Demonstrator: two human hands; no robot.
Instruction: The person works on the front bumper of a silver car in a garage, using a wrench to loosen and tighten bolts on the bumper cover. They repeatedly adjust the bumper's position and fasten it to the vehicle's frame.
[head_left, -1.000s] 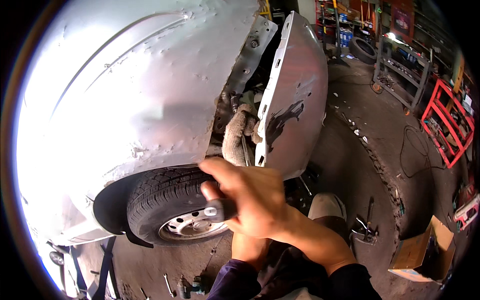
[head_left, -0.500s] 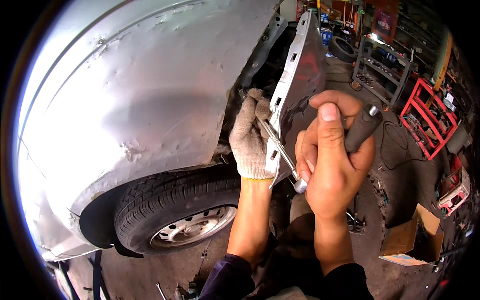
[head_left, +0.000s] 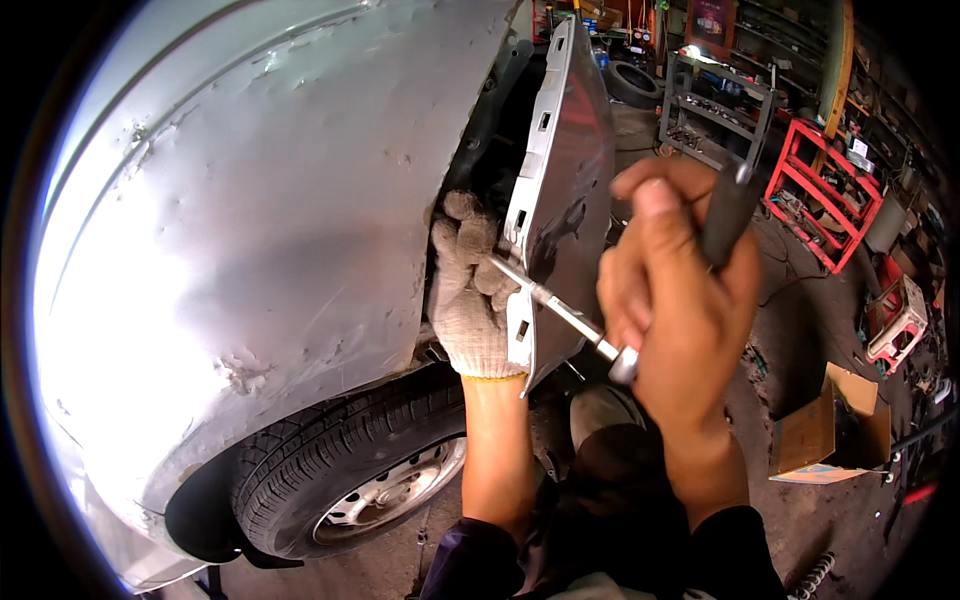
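Observation:
My right hand [head_left: 685, 290], bare and slightly blurred, is closed round a ratchet wrench with a dark handle [head_left: 730, 212] and round silver head [head_left: 624, 366]. From that head a thin metal extension bar [head_left: 560, 308] slants up to my left hand [head_left: 468, 295]. A knitted work glove covers that left hand, its fingers curled in the gap between a dented silver car body panel [head_left: 300, 250] and a grey panel with a slotted pale edge [head_left: 575, 190]. The bar's tip meets the gloved fingers; what they grip, if anything, is hidden. Below sits a tyre [head_left: 330, 450] on a steel wheel [head_left: 390, 490].
A grey metal cart [head_left: 715, 110] and a red rack [head_left: 825, 195] stand to the right, with a loose tyre [head_left: 633, 84] farther back. An open cardboard box [head_left: 805, 435] is on the floor, and a coil spring [head_left: 812, 575] lies nearer.
The view has shifted, with the car parts lower and farther left. My gloved fingers are more curled. The ratchet has turned with my right hand, and its bar now lies flatter.

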